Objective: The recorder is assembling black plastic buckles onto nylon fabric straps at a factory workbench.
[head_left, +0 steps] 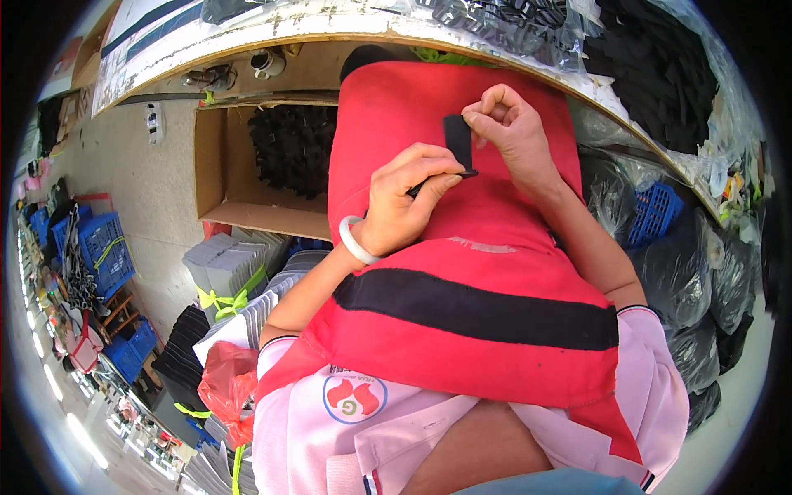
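Above the red apron [462,210] on my lap, a short black strap [456,140] is stretched between my hands. My left hand [408,194], with a white bangle [355,242] at its wrist, is closed on the strap's lower end, where a thin dark edge sticks out past the fingertips. The upper end is beside the pinched thumb and forefinger of my right hand [507,128]; its other fingers are curled. Part of the strap is hidden inside the left fingers, so I cannot tell whether another small piece is there.
The worktable [330,23] curves across the far side, bearing a black strap pile [652,70] and clear bags of black parts [520,25]. At left stand a cardboard box [272,216] of black pieces and tied grey stacks [227,268]. Dark plastic bags [681,272] and a blue basket [654,214] are at right.
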A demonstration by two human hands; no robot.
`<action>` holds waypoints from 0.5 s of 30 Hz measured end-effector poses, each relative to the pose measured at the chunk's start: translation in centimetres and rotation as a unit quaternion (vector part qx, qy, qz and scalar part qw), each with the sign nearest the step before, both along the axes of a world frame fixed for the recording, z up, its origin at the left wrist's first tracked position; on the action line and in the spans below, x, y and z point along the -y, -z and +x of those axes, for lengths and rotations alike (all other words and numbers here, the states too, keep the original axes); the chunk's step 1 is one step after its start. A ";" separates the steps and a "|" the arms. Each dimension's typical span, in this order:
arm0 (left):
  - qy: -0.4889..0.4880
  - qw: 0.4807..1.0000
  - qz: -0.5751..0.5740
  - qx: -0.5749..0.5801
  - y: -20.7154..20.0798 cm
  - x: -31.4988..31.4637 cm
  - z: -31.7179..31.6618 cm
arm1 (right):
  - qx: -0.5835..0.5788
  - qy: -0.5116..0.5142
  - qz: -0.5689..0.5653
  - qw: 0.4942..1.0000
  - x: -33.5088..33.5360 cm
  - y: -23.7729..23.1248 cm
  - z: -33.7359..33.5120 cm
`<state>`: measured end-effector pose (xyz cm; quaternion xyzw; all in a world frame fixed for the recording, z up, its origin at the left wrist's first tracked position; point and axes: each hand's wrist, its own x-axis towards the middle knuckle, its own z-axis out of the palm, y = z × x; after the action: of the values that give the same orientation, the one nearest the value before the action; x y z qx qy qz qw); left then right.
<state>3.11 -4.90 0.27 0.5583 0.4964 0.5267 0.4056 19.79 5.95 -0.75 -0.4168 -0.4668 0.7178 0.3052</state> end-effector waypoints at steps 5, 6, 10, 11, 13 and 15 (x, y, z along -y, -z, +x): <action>-0.048 0.978 -0.175 0.107 -2.5 2.1 -2.7 | -0.021 -0.079 -0.050 0.995 0.5 0.4 -1.9; -0.098 0.974 -0.190 0.078 -2.7 2.8 -4.0 | -0.014 -0.120 -0.059 0.991 0.5 0.1 -2.5; -0.344 0.927 -0.150 0.010 0.3 5.9 -11.3 | 0.034 -0.172 -0.052 0.983 0.2 1.1 -3.0; -0.398 0.905 -0.149 0.016 1.1 6.5 -12.6 | 0.027 -0.184 -0.050 0.981 0.4 1.3 -3.0; -0.391 0.895 -0.175 0.128 2.9 7.0 -14.1 | 0.076 -0.231 -0.035 0.969 0.6 2.0 -2.7; -0.341 0.881 -0.228 0.235 1.8 5.0 -11.7 | 0.073 -0.265 -0.011 0.961 1.1 1.8 -3.0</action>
<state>-8.59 -9.87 -1.50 0.1065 0.6528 0.6203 0.4216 16.80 4.90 -2.52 -0.3331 -0.5737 0.7455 0.0647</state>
